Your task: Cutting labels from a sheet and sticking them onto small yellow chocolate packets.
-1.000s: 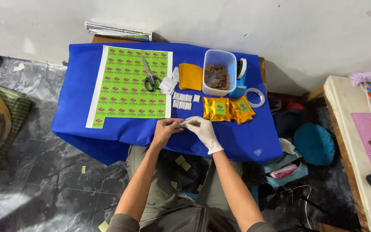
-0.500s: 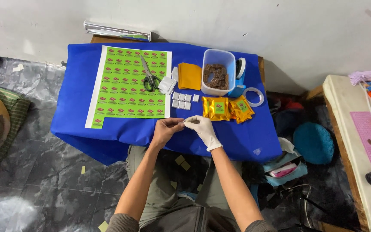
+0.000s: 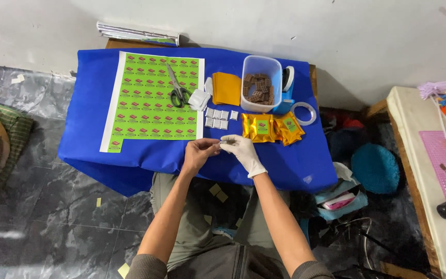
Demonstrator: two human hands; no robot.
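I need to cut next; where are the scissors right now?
In the head view, the scissors lie on the green sticker sheet's right part, just left of the white wrappers.

Counting across the worktop (image 3: 130,155): one green label sheet (image 3: 153,101), one pair of scissors (image 3: 178,92), seven small silver squares (image 3: 219,118) in two rows, three gold pouches (image 3: 272,127), one clear tub (image 3: 260,82) of brown pieces too heaped to count, one tape ring (image 3: 304,113), one orange sheet (image 3: 226,88).
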